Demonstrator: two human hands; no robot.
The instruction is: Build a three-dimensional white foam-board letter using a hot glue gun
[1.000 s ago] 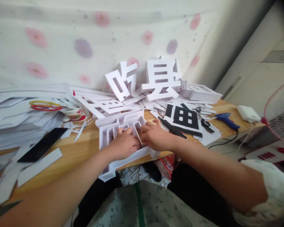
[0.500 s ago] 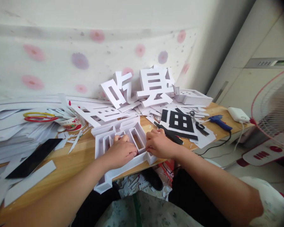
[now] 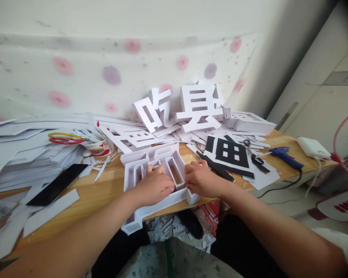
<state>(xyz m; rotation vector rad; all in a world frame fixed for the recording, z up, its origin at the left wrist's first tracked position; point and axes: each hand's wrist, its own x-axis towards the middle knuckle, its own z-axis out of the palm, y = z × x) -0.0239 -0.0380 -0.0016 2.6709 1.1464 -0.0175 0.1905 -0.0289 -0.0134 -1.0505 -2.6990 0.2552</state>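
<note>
A white foam-board box letter [image 3: 163, 203], with raised walls and hollow compartments, lies at the front edge of the wooden table. My left hand [image 3: 158, 184] is closed over its inner walls near the middle, with some fingers reaching down inside. At its right side, my right hand [image 3: 204, 178] pinches the outer wall with bent fingers. Both fingertips are partly hidden, so the exact grip points do not show. A black strip [image 3: 216, 166] lies just beyond my right hand, beside a black-and-white character sheet [image 3: 232, 154].
Finished white letters [image 3: 200, 106] stand at the back. On the right are black-handled scissors [image 3: 256, 159], a blue glue gun [image 3: 287, 156] and a white box [image 3: 313, 148]. A tub [image 3: 98, 148], red-and-yellow scissors [image 3: 66, 138] and a black panel [image 3: 58, 184] occupy the left.
The view has turned slightly left, so everything appears shifted to the right. Both hands keep about the same place on the letter.
</note>
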